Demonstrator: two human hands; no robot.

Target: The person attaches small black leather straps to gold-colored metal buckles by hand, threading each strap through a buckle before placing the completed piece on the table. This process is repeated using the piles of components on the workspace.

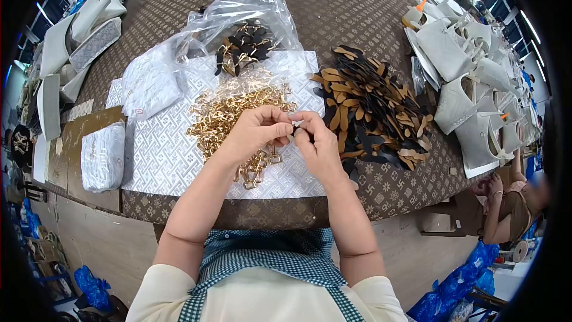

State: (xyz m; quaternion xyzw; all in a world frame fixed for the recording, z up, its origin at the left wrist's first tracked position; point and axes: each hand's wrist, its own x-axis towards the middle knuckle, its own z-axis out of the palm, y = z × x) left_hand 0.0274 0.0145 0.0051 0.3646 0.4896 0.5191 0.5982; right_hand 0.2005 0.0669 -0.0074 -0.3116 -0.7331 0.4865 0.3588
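Observation:
My left hand [265, 128] and my right hand [316, 140] meet over the front of the gold buckle pile, fingertips pinched close together. Between them shows a bit of a black leather tab [296, 130], mostly covered by my right fingers. What my left fingertips pinch is hidden. Under and behind my hands lies a heap of gold metal buckles [220, 113] on a white patterned sheet [161, 161]. To the right of my right hand is a big pile of black and brown leather tabs [372, 110].
Behind the buckles, a clear plastic bag [262, 9] holds tabs fitted with gold hardware [244, 45]. White wrapped packets [102, 158] lie at left. Pale bags [471, 101] crowd the right edge, more pale pieces [89, 18] the left. Another person [503, 203] sits at right.

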